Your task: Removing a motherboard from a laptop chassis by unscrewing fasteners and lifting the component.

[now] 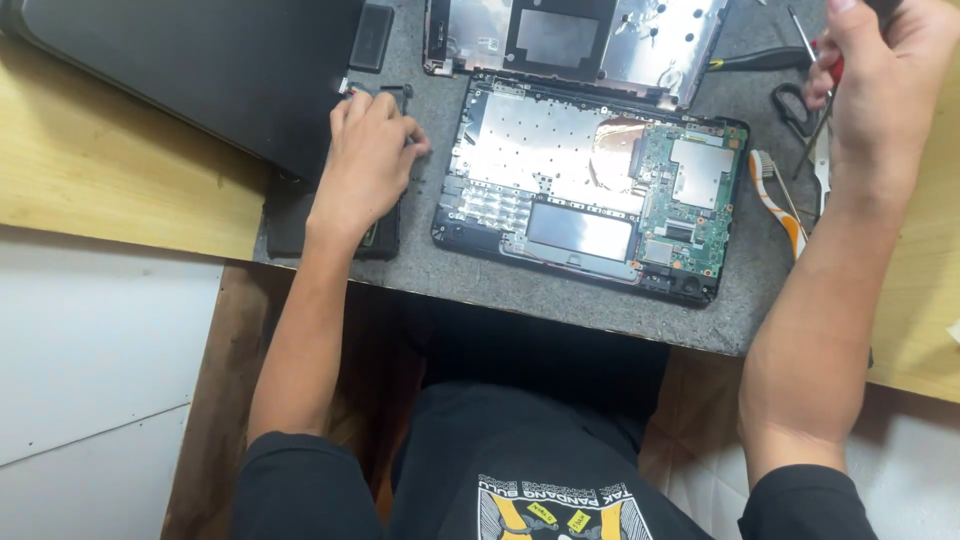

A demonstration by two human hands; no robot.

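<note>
While left grip (368,150) covers battery (382,238).

black part (383,236) mostly hidden under left hand (366,165); right hand (885,75) fingertips cut off

Single view, head-worn camera. It looks almost straight down from above the seated person, whose dark-clothed lap fills the lower frame edge. The far side of the grey stone-textured work mat (560,290) lies at the top edge. Range is close: both forearms cross the frame. No second view is supplied, so no overlap is recorded.
</note>
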